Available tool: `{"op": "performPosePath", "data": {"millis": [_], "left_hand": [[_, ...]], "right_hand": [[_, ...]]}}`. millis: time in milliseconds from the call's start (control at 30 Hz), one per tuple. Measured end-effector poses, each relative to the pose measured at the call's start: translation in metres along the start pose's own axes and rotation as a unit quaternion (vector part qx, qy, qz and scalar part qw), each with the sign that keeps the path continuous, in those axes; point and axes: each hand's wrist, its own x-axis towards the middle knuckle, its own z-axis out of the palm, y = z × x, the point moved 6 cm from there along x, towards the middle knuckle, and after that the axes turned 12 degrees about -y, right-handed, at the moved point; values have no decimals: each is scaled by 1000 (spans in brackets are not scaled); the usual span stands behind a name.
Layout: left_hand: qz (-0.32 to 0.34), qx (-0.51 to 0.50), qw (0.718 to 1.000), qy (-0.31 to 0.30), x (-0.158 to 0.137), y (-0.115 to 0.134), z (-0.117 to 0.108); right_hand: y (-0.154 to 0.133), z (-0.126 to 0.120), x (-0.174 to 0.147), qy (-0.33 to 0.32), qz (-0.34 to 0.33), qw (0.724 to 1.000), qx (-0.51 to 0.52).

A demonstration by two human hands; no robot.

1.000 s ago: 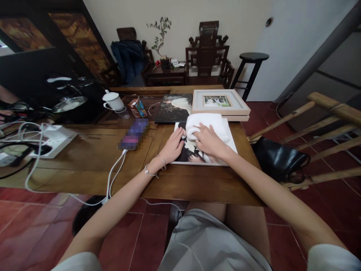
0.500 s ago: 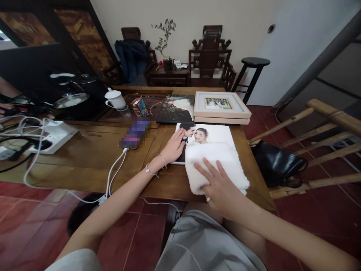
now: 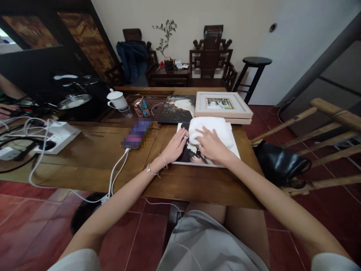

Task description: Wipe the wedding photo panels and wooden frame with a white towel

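Note:
A white folded towel (image 3: 207, 126) lies over the upper part of a portrait photo panel (image 3: 186, 154) on the wooden table. My right hand (image 3: 213, 146) holds the towel from above, its fingers partly spread and pressing into the cloth. On the panel's left side my left hand (image 3: 174, 146) rests with its fingers stretched out flat. The panel shows a couple, whose heads are covered by the cloth. Just behind it lie a dark photo panel (image 3: 179, 109) and a stack of pale wooden picture frames (image 3: 225, 107).
On the wooden table (image 3: 98, 165) stand a phone (image 3: 137, 133) on a white cable, a small box (image 3: 141, 108), a lidded white cup (image 3: 117, 99) and a power strip (image 3: 60, 137). Another person's hand (image 3: 8, 111) shows at far left. A chair with a black bag (image 3: 279, 162) stands at right.
My right hand has pushed the towel away from me, from the panel's near edge up to its far part. The panel's lower portion now shows. My left hand has stayed in place.

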Motion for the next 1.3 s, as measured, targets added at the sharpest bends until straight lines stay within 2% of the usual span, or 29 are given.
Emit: {"op": "performPosePath", "data": {"millis": [133,200,333,433,500,600,733,933,1000,1133,1300], "left_hand": [[21,-44,995,90,-7,13,-15],[37,-41,993,105,-8,17,-18],[33,-43,993,101,-8,15,-16],[19,-35,994,98,-6,12,-14],[16,-12,997,77,-4,12,-10],[18,20,999,40,-3,13,-5],[17,37,999,28,-3,13,-3],[24,41,999,25,-1,11,-2],[30,46,998,24,-1,13,-2],[43,52,997,26,-1,18,-5],[39,50,998,21,-1,20,-6]], "right_hand": [[-20,8,-2,-14,-49,999,-10],[-35,13,-14,-18,-90,996,-16],[-57,16,-52,-36,-178,983,-17],[-55,15,-80,-71,-219,973,0],[-46,12,-93,-77,-216,973,20],[-24,8,-98,-60,-168,983,50],[5,7,-74,-24,-76,996,49],[20,-10,-4,21,23,998,61],[15,-21,18,29,17,994,104],[-5,-40,50,26,-41,985,165],[-8,-43,57,16,-4,983,183]]}}
